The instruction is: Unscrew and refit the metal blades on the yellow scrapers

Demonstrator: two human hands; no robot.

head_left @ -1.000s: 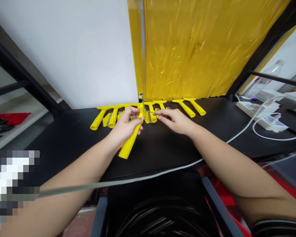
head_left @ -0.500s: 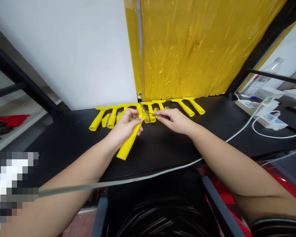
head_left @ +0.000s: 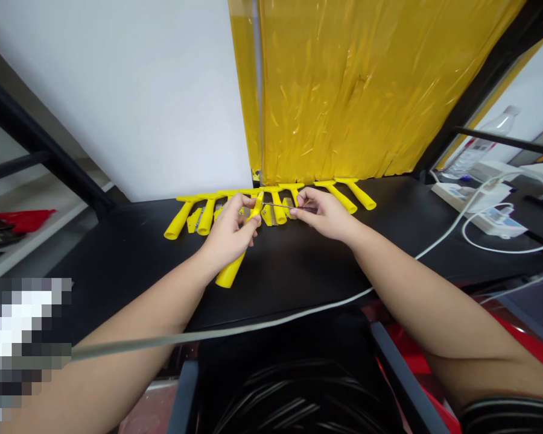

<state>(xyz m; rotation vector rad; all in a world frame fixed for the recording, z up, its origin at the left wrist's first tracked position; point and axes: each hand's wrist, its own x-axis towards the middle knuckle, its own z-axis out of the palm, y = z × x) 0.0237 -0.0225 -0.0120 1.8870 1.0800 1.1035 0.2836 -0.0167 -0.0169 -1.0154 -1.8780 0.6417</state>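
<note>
My left hand (head_left: 233,229) is closed around a yellow plastic handle (head_left: 230,274), whose hollow round end points down toward me. The handle's upper end is turned partly edge-on beside my fingers. In my right hand (head_left: 323,212), a thin screwdriver (head_left: 278,205) is pinched, its metal shaft pointing left toward the handle's upper end. Whether the tip touches the handle is too small to tell. Behind my hands, several similar yellow handles (head_left: 180,220) lie in a row along the back of the black table (head_left: 289,271), with small yellow and metal pieces (head_left: 193,220) among them.
A yellow plastic sheet (head_left: 326,90) and a white panel (head_left: 149,96) rise behind the table. At right are a clear bottle (head_left: 484,141), white power strips (head_left: 493,214) and looped cables. A white cord (head_left: 271,325) crosses in front of me. A red item (head_left: 22,220) lies on the left shelf.
My left hand has turned the yellow handle so its upper end now shows more edge-on. My right hand has shifted slightly right with the screwdriver.
</note>
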